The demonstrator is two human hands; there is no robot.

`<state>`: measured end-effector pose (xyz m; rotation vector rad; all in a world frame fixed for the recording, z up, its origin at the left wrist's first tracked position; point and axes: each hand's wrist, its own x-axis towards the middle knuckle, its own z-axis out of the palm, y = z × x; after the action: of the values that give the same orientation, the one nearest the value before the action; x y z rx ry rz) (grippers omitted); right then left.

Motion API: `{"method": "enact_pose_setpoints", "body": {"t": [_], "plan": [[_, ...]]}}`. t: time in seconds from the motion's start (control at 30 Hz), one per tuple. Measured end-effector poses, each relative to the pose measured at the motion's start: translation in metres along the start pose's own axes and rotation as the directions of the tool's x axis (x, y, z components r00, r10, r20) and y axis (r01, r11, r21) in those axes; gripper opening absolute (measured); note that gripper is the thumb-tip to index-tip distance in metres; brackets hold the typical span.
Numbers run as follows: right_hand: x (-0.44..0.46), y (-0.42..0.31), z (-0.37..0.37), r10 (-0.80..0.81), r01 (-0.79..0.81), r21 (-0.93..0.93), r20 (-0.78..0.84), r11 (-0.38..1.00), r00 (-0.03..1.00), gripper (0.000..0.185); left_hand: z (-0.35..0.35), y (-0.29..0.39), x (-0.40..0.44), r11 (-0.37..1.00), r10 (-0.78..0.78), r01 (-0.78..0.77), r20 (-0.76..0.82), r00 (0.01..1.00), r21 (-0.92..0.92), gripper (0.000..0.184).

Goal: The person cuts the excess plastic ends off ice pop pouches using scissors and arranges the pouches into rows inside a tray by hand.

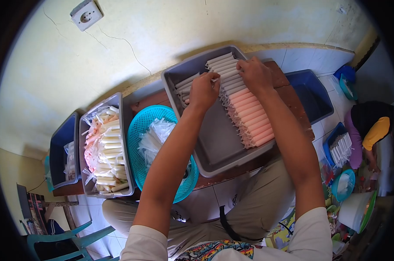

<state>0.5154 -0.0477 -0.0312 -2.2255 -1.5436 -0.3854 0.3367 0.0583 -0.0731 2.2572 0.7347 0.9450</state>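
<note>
A grey tub (214,150) in front of me holds slim filled plastic tubes like ice pops, with crinkled ends. Stacked along its right side are pink tubes (249,115), with grey tubes (225,65) beyond them. My left hand (204,92) is closed, its fingertips pinched at the left end of a grey tube in the row. At the right end of the grey tubes, my right hand (254,75) is closed with curled fingers; its fingertips are partly hidden. More grey tubes (186,87) lie at the tub's far left, partly behind my left hand.
Left of the tub stand a turquoise basket (138,130) with clear plastic bags, a second grey tub (127,161) of pale and pink tubes, and a dark blue tub (57,143). Another blue tub (310,93) is at right. A person (367,130) bends near containers on the floor.
</note>
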Motion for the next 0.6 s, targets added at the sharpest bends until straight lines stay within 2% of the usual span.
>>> {"method": "enact_pose_setpoints", "body": {"t": [0.07,0.27,0.37,0.5,0.6], "plan": [[0.0,0.003,0.007,-0.052,0.051,-0.022,-0.062,0.998,0.997,0.017,0.002,0.001,0.0,1.0,0.002,-0.002,0.022,1.0,0.015,0.025],[0.002,0.008,0.022,-0.089,0.085,-0.036,-0.11,0.996,0.99,0.014,0.004,0.0,-0.004,0.998,0.029,-0.031,0.042,0.999,0.053,0.027],[0.003,0.011,0.028,-0.129,0.12,-0.107,-0.088,0.987,0.988,0.01,0.004,-0.002,-0.005,0.996,0.051,-0.053,0.03,0.998,0.076,0.027],[0.002,0.009,0.027,-0.142,0.133,-0.08,-0.111,0.988,0.984,0.011,0.002,-0.001,-0.008,0.992,0.057,-0.058,0.02,0.998,0.113,0.026],[0.0,0.003,0.021,-0.092,0.083,-0.112,-0.082,0.99,0.992,0.012,0.002,0.002,-0.01,0.994,0.016,-0.021,0.044,0.999,0.104,0.028]]}}
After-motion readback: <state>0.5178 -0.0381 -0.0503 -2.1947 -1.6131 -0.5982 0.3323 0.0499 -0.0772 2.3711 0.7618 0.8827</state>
